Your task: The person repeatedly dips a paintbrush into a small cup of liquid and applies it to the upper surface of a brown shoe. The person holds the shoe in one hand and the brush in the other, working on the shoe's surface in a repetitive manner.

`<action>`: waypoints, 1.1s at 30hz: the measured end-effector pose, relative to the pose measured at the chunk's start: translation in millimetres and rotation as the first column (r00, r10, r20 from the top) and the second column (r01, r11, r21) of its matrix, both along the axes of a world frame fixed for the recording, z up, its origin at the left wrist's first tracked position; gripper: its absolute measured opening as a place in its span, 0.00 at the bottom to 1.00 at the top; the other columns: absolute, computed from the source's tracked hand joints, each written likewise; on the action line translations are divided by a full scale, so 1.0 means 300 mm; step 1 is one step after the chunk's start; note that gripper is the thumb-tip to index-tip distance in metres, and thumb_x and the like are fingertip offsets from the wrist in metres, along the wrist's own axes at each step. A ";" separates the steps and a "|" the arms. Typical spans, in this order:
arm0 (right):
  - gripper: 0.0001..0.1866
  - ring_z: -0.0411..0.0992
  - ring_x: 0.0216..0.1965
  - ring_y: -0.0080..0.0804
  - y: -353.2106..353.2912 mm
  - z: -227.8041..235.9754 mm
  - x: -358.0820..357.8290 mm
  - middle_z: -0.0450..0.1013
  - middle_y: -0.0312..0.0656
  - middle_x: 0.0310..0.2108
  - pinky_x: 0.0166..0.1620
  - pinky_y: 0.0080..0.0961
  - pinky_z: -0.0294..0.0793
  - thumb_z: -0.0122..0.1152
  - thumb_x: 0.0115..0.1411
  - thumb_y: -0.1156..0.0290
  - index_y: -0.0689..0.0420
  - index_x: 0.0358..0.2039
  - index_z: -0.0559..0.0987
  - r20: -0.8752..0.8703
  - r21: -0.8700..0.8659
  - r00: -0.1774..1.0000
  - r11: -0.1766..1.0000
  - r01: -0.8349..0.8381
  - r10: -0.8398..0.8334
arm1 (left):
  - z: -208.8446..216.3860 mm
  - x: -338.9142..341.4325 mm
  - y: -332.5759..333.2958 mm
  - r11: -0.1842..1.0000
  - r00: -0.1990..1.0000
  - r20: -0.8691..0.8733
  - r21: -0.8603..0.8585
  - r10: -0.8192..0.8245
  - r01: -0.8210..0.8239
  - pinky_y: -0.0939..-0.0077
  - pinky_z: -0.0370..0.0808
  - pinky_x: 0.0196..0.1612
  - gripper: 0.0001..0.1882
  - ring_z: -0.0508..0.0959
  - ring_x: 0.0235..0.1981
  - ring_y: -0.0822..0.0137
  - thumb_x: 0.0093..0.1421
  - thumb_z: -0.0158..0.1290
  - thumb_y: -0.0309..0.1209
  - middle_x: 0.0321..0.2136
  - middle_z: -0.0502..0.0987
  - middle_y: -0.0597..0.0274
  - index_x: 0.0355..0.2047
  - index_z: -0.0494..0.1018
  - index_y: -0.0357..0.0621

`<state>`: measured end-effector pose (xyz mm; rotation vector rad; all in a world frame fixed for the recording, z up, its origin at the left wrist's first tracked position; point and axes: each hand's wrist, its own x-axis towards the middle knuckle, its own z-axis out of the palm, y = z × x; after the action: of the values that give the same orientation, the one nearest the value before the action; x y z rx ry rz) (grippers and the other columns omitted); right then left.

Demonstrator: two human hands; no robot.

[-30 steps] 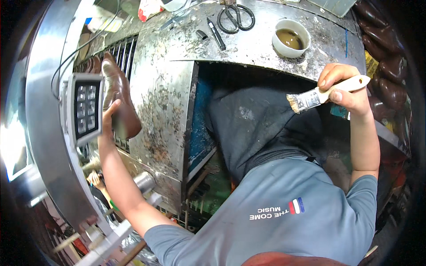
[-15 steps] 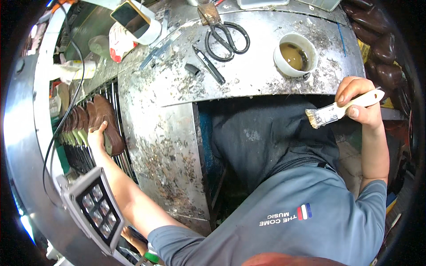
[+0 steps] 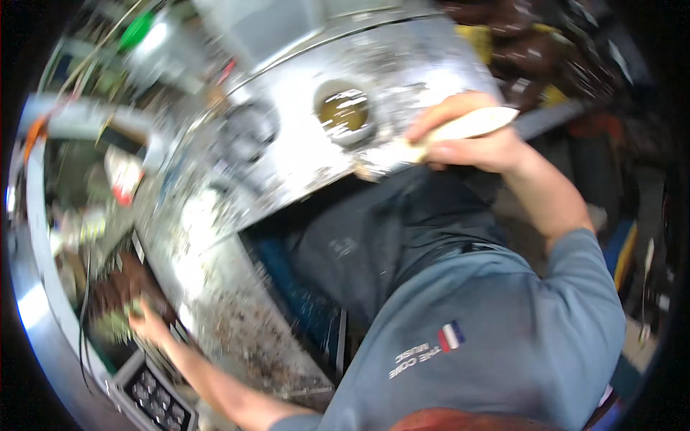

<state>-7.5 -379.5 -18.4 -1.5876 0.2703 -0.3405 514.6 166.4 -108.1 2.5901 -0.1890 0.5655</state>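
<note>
My right hand (image 3: 471, 133) is closed round the pale handle of a flat paintbrush (image 3: 388, 161), whose bristles sit beside the table's front edge. A white cup (image 3: 347, 138) of murky brownish liquid stands on the table just beyond the brush. My left hand (image 3: 149, 325) reaches out at the left to a row of brown shoes (image 3: 122, 284) with pale green undersides. Motion smears its fingers, so I cannot make out whether it grips one.
The worn metal table (image 3: 259, 316) carries blurred black-handled scissors (image 3: 248, 129) and a pale bin (image 3: 266, 32). A lamp (image 3: 154, 399) sits at the lower left. Shiny brown pieces (image 3: 525, 57) lie heaped at the far right. A white-and-red bag (image 3: 123, 176) is at the left.
The view has swung, so the table and cup appear further left. The brush is now closer to the cup and the table edge. The left hand remains by the shoes, now blurred.
</note>
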 end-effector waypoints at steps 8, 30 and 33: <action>0.15 0.77 0.29 0.25 -0.248 -0.118 -0.367 0.81 0.42 0.34 0.35 0.21 0.76 0.62 0.66 0.67 0.57 0.51 0.79 0.264 -0.549 0.839 0.642 0.536 -0.476 | 0.074 -0.694 -0.246 0.925 0.910 -0.170 -0.042 -0.379 0.377 0.64 0.64 0.64 0.28 0.71 0.59 0.57 0.65 0.58 0.32 0.59 0.72 0.49 0.62 0.66 0.33; 0.18 0.73 0.49 0.28 -0.673 0.107 -0.879 0.76 0.37 0.46 0.53 0.24 0.71 0.68 0.58 0.79 0.57 0.47 0.71 0.743 -0.372 0.236 -0.093 0.923 -0.626 | 0.144 -1.394 -0.650 0.743 0.719 -0.195 -0.118 -0.667 0.658 0.59 0.64 0.64 0.23 0.71 0.59 0.49 0.59 0.60 0.29 0.57 0.73 0.47 0.53 0.72 0.31; 0.20 0.72 0.50 0.28 -0.498 0.248 -0.853 0.75 0.40 0.47 0.54 0.25 0.71 0.67 0.59 0.80 0.56 0.48 0.69 0.766 -0.162 0.371 0.401 0.901 -0.525 | 0.182 -1.435 -0.773 0.604 0.578 -0.179 -0.175 -0.796 0.777 0.59 0.66 0.63 0.24 0.73 0.58 0.51 0.57 0.62 0.29 0.57 0.73 0.47 0.52 0.72 0.32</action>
<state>-263.4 -528.9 56.0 -1.7201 0.4208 -1.8494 84.1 -65.5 -53.4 2.1376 -1.1499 -0.0881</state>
